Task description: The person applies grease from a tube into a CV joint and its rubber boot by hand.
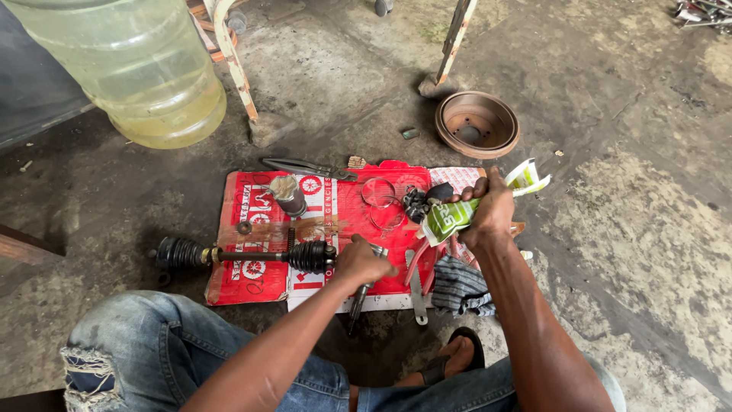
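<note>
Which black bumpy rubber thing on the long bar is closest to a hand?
The rubber boot lying on the red cardboard, right beside the left hand. The other boot lies at the bar's far end on the floor.

Stained grey concrete floor carries a flattened red-and-white printed cardboard sheet, a rusty round brake drum, a large translucent yellowish plastic water bottle and a striped grey cloth.

My left forearm runs in from lower left, wrist bent down, left grip closed in a fist, knuckles up. My right arm extends straight from lower right, right grip curled tight, thumb pointing up (fingertips hidden from view). The two grips sit apart, right one higher.
</note>
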